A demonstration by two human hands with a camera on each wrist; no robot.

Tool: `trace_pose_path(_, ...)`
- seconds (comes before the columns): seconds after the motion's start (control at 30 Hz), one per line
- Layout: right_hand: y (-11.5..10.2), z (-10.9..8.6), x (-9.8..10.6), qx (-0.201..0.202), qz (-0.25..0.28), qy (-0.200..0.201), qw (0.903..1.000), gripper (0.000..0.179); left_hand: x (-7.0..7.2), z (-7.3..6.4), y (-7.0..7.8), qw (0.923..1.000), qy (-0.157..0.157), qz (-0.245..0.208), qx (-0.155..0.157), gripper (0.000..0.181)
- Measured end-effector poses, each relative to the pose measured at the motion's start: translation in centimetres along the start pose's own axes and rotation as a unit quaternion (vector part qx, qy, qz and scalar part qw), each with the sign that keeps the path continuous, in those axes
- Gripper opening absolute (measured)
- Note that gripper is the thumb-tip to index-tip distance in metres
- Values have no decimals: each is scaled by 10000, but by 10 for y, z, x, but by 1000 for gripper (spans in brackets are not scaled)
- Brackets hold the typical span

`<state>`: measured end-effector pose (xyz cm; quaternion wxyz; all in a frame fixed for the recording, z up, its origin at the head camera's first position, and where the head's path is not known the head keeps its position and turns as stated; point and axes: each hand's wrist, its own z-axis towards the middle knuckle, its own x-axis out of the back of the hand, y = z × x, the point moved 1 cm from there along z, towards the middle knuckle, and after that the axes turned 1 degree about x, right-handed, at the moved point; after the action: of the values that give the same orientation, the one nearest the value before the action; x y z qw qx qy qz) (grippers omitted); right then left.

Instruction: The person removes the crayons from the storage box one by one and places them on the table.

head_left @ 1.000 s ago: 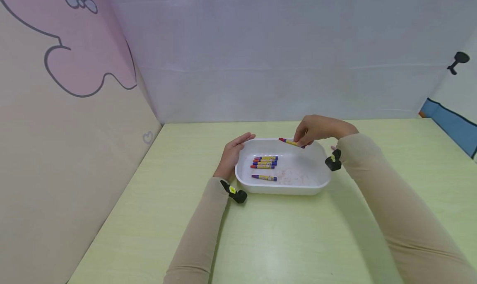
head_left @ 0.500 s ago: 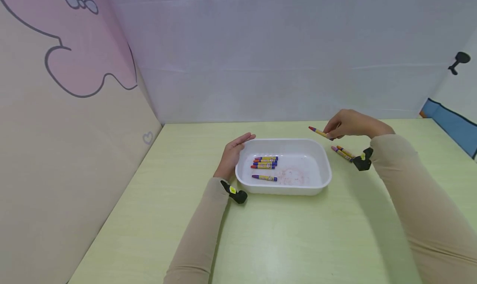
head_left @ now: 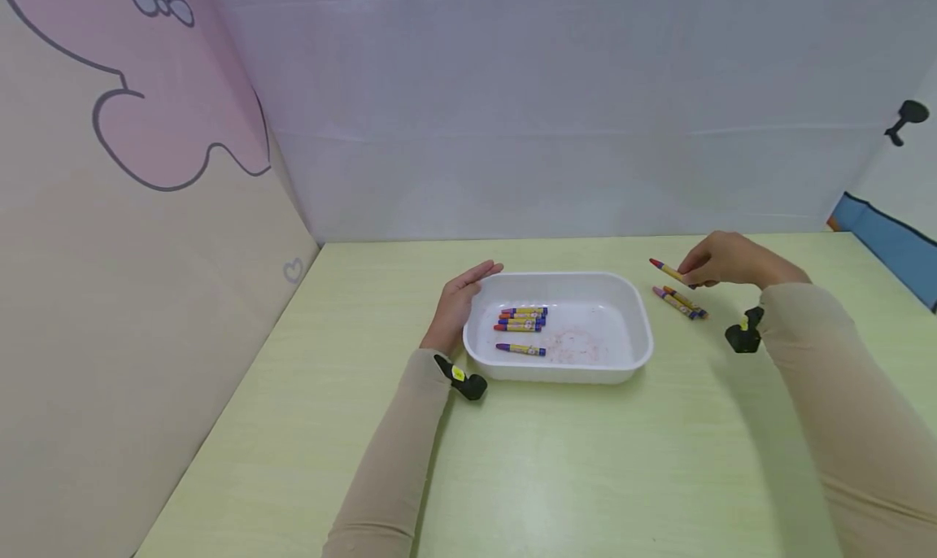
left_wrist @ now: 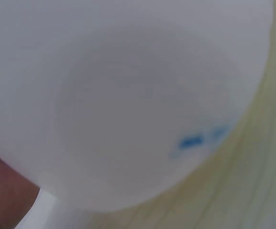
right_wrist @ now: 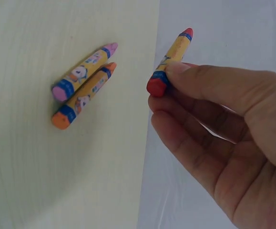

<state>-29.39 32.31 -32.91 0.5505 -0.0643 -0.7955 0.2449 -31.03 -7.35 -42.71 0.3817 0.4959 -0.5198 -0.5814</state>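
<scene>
Between thumb and fingers my right hand [head_left: 728,259] pinches a red crayon [right_wrist: 173,55] in a yellow wrapper, held above the table. Just below it in the head view, a pink crayon [right_wrist: 87,69] and an orange crayon [right_wrist: 85,98] lie side by side on the table. My left hand [head_left: 455,304] rests against the left end of a white tray [head_left: 556,374], its fingers straight along the rim. Inside the tray, several crayons [head_left: 521,320] lie in a close row on the left. A purple crayon [head_left: 520,350] lies apart, nearer the front wall. The tray's outside fills most of the left wrist view.
The pale table [head_left: 571,468] meets a whitish back wall [head_left: 512,135] behind the tray. On the left stands a side wall [head_left: 183,298] with a pink drawing. Reddish marks stain the tray floor's right half.
My right hand has carried the red crayon from over the tray to the right, above the two crayons on the table. The left hand and tray have stayed put.
</scene>
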Motion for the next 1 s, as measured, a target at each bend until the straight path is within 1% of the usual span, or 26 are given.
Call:
trace_pose_path(0.3,26,-4,-12,-235,78,-118,9996,28,1,-1,1,10000,-13,-15,28,42)
trace_pose_path(0.5,39,-8,-17,-375,186,-179,9990,28,3,-2,3,9999,-112,-28,50,42)
trace_pose_path(0.6,43,-9,-19,-413,223,-209,9987,29,3,-2,3,9999,-138,-63,63,42)
trace_pose_path(0.63,43,-9,-20,-433,263,-219,9985,28,2,-4,6,9998,-156,-63,70,42)
trace_pose_path(0.83,48,-9,-24,-487,321,-247,9980,27,2,-3,4,10000,-78,5,42,43)
trace_pose_path(0.87,48,-9,-24,-487,316,-250,9980,26,3,0,1,10000,-47,15,30,42)
trace_pose_path(1.0,48,-11,-25,-477,313,-248,9981,26,3,0,0,10000,-50,16,30,42)
